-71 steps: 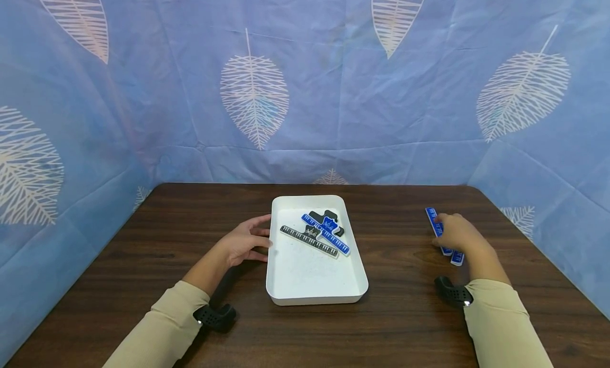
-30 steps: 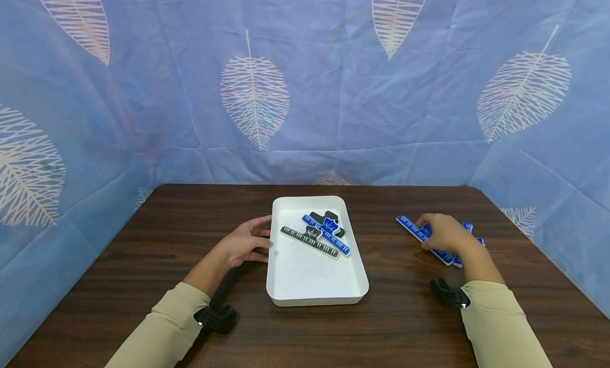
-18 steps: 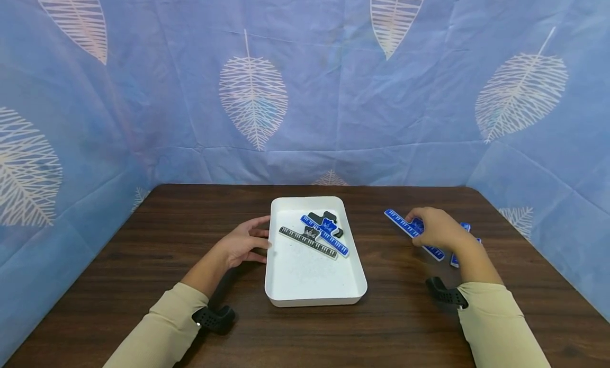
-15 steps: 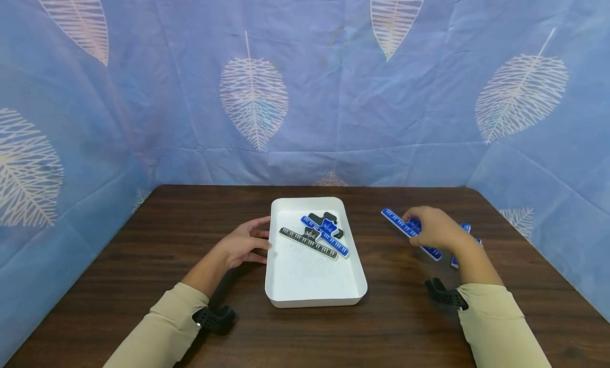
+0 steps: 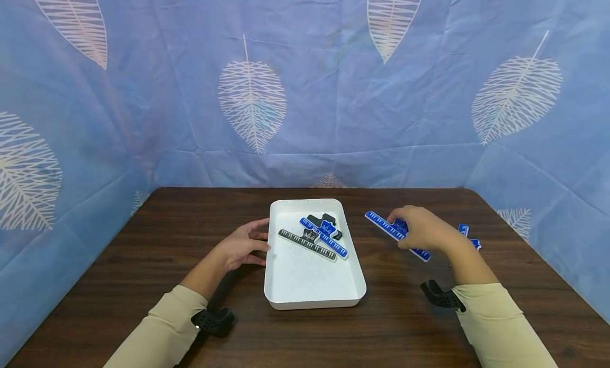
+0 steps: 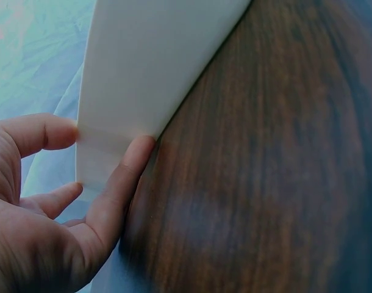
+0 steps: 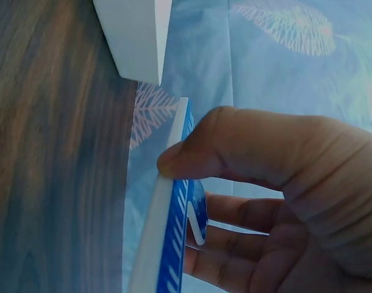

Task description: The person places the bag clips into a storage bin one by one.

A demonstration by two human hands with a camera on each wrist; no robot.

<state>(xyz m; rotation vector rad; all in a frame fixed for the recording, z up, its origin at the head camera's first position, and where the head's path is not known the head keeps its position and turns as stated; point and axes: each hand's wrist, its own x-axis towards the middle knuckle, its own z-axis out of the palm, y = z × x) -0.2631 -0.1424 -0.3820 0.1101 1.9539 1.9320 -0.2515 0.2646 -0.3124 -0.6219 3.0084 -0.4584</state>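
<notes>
A blue sheet-music clip (image 5: pixel 381 224) with a piano-key pattern is pinched in my right hand (image 5: pixel 423 231), right of the white tray. In the right wrist view, my thumb presses on the white edge of the held clip (image 7: pixel 177 213), other fingers behind it. The white tray (image 5: pixel 312 291) contains a blue clip (image 5: pixel 336 245), a black clip with piano keys (image 5: pixel 305 240) and, partly covered, more black clip parts (image 5: pixel 314 218). At the tray's left side rests my left hand (image 5: pixel 242 247). Its fairly straight fingers touch the wall of the tray (image 6: pixel 143 61).
More blue clips lie behind my right forearm, one blue end (image 5: pixel 463 230) and another blue piece (image 5: pixel 475 244) showing. They are partly hidden. The dark wooden table (image 5: pixel 305 336) meets a blue leaf-patterned cloth (image 5: pixel 190 92) at the back and sides.
My right hand has taken a blue clip from the pile at the right and carried it left, towards the tray. My left hand stays at the tray's side.
</notes>
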